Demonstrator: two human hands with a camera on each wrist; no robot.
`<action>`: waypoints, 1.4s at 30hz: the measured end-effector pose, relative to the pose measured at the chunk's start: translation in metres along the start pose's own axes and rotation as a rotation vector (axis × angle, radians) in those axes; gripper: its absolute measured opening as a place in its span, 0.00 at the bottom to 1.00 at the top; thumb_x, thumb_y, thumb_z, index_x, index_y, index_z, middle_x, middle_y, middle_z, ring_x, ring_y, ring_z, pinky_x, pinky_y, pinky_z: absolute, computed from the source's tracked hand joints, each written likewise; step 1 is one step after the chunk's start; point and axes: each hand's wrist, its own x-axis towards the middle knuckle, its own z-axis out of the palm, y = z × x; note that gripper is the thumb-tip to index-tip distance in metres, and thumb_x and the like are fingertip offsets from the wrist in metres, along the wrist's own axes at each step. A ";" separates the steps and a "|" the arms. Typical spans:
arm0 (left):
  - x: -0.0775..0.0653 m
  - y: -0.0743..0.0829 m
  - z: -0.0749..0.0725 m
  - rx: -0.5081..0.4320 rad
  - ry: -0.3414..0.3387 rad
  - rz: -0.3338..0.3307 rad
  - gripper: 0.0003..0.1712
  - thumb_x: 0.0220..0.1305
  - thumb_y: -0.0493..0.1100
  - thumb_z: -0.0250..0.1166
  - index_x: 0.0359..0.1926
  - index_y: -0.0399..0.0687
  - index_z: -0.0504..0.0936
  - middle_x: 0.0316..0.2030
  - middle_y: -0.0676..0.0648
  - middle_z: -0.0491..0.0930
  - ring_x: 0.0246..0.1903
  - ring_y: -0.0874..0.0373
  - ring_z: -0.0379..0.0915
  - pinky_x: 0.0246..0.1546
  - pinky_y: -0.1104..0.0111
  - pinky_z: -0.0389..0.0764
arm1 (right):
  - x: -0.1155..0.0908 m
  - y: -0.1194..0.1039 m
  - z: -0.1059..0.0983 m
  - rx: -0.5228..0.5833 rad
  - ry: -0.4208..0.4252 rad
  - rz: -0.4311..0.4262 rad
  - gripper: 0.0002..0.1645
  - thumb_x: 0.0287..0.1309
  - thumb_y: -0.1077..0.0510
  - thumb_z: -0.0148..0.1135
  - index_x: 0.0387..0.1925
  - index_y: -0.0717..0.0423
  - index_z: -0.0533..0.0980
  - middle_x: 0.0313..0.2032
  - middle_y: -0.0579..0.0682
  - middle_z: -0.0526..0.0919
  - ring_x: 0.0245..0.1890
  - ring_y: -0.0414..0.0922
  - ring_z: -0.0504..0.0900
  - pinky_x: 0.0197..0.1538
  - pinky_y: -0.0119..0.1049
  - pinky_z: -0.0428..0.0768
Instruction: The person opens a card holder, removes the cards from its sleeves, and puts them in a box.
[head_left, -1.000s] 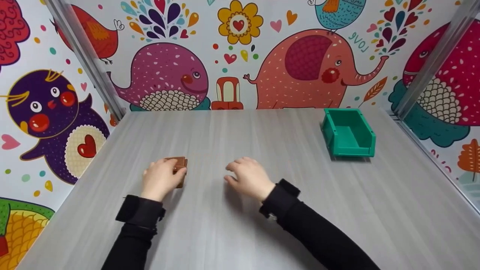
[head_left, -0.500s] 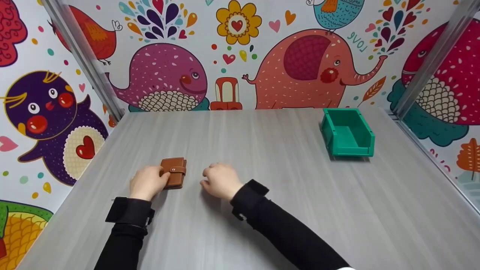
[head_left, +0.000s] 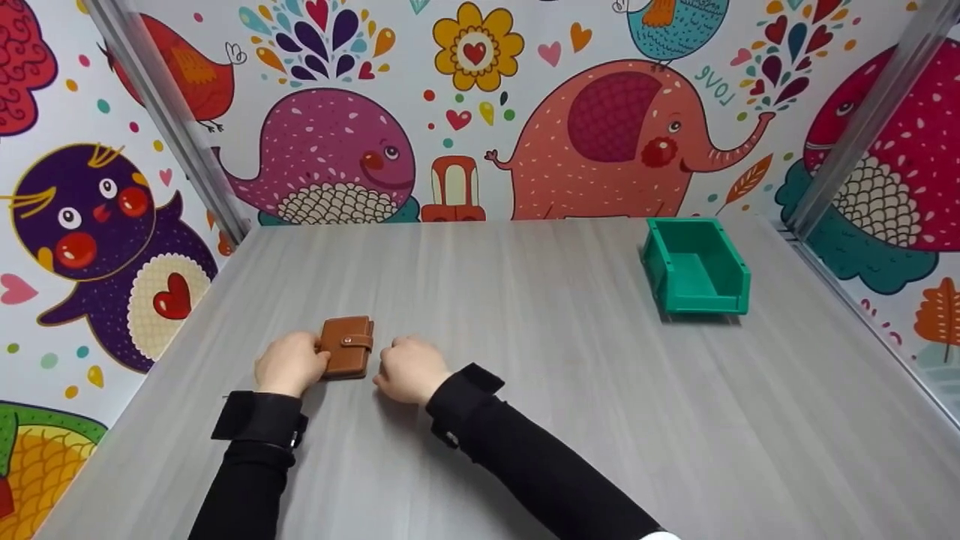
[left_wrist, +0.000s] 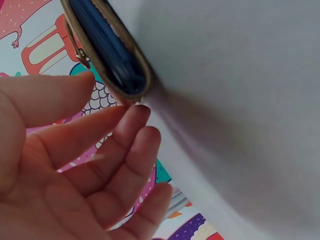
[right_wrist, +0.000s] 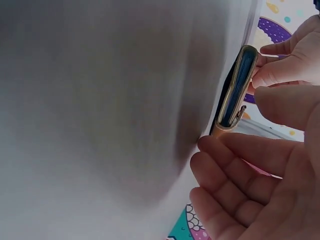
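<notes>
A brown leather wallet (head_left: 346, 346) lies flat on the table left of the middle, its snap strap on the right side. Its blue inner layers show end-on in both wrist views. My left hand (head_left: 289, 364) is at the wallet's left edge, with fingertips (left_wrist: 142, 112) at the spine and the thumb close to the cover. Firm contact of that thumb is hard to tell. My right hand (head_left: 411, 370) is just right of the strap side. In the right wrist view its fingers (right_wrist: 215, 170) are loosely bent beside the wallet, thumb apart, holding nothing.
A green plastic bin (head_left: 697, 266) stands at the back right of the grey table (head_left: 525, 300). Walls printed with cartoon animals enclose the back and sides, with metal posts (head_left: 180, 127) at the corners.
My left hand has slid off the wallet's top to its left edge, uncovering the cover and strap. My right hand has moved left, close to the strap side. The wallet stays about where it was.
</notes>
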 end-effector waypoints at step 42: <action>0.001 0.028 0.011 -0.096 -0.081 0.058 0.16 0.58 0.46 0.61 0.21 0.39 0.73 0.22 0.45 0.73 0.22 0.51 0.68 0.25 0.60 0.68 | -0.008 0.019 -0.021 0.041 -0.264 -0.049 0.17 0.65 0.50 0.49 0.47 0.52 0.78 0.45 0.48 0.78 0.44 0.43 0.74 0.50 0.34 0.68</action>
